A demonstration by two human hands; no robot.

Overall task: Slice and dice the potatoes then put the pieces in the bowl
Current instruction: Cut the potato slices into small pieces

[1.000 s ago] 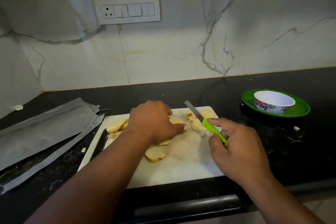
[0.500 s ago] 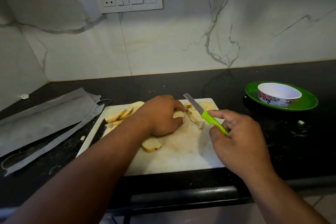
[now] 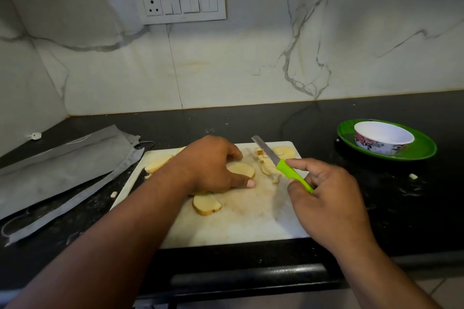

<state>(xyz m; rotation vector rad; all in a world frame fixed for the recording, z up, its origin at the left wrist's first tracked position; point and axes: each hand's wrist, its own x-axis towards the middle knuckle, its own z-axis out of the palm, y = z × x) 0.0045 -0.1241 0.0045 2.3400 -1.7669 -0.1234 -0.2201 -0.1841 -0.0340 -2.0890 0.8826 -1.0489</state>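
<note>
Head view: left hand (image 3: 211,165) now grips potato slice (image 3: 241,170).

Cutting board (image 3: 251,228) on counter (image 3: 401,208), centre front. Potato slices (image 3: 241,169) on board: some at its left rear, one near its middle, cut strips (image 3: 266,165) at right rear. Knife (image 3: 281,163) above strips. Bowl (image 3: 384,140) on plate (image 3: 424,148), right of board, well apart. Folded cloth (image 3: 62,165) left of board. Switch panel (image 3: 182,4) on wall behind.
</note>
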